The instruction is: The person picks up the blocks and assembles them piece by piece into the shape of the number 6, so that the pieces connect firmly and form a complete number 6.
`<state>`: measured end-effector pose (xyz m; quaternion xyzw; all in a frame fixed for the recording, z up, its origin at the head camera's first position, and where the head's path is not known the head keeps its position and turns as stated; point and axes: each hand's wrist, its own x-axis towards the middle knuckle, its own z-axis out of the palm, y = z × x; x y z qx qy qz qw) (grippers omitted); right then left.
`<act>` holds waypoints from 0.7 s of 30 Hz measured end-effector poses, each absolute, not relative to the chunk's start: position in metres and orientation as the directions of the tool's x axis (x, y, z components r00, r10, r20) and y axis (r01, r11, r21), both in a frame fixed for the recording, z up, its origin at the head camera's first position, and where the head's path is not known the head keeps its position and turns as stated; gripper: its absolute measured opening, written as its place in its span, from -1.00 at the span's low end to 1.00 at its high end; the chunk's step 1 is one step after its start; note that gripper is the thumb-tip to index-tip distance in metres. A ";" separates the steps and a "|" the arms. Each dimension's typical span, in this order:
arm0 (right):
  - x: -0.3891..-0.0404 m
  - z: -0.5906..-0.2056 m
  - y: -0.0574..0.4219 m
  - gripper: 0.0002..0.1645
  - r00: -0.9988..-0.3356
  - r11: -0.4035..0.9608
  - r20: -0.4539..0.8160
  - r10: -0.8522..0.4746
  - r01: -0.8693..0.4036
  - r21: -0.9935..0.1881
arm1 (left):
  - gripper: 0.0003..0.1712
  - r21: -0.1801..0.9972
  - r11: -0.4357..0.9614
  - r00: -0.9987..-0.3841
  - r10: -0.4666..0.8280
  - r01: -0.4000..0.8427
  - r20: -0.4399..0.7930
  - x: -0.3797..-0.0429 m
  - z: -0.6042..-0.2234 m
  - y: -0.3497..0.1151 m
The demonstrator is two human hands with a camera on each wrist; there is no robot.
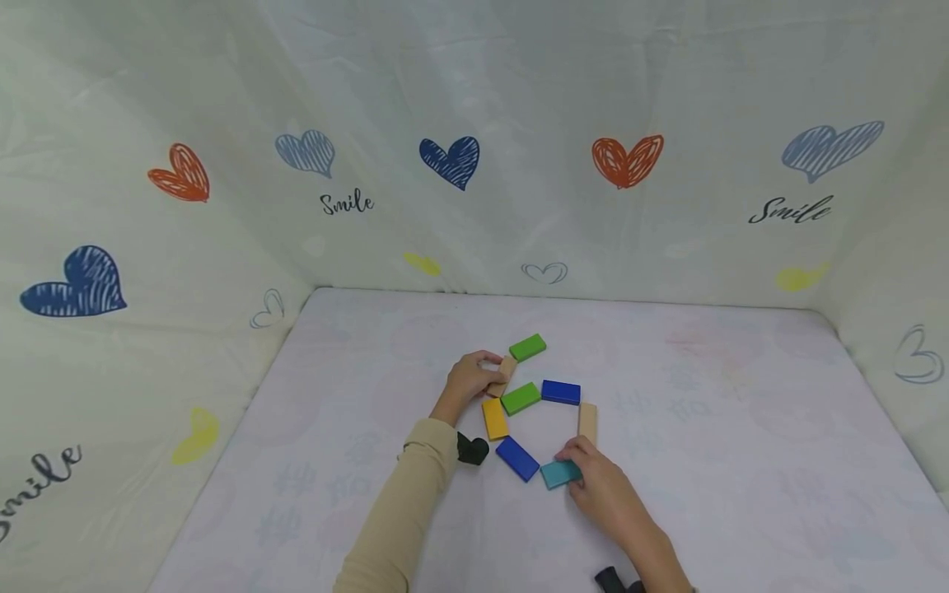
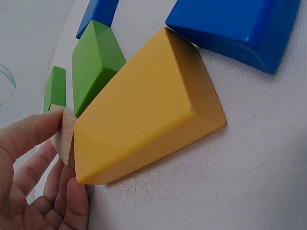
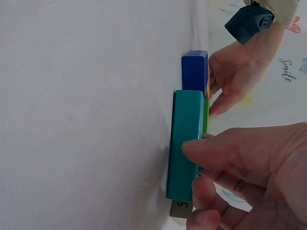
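Observation:
My left hand holds a plain wooden block between thumb and fingers, flat on the table between two green blocks, the far one and the nearer one. A yellow block lies right beside those fingers in the left wrist view. My right hand pinches a teal block at its right end; its thumb lies on the long side. Around a ring lie a dark blue block, another blue block and a second plain wooden block, just beyond the right fingers.
A white cloth covers the table, and a white sheet with printed hearts hangs behind and at the sides. Dark wrist devices sit on the wrists. Open cloth surrounds the blocks.

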<state>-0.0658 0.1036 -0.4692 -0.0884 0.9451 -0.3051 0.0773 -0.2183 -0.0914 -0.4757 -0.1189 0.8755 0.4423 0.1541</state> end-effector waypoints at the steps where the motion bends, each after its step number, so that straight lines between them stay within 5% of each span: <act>1: -0.066 -0.469 0.103 -0.61 -0.973 0.799 -0.092 -0.214 -0.120 -0.589 | -0.65 0.737 0.582 -0.924 -0.073 -0.345 -0.375 -0.218 -0.475 -0.091; 21: -0.070 -0.471 0.102 -0.61 -0.975 0.804 -0.064 -0.214 -0.138 -0.578 | -0.64 0.726 0.594 -0.921 -0.069 -0.347 -0.383 -0.218 -0.474 -0.092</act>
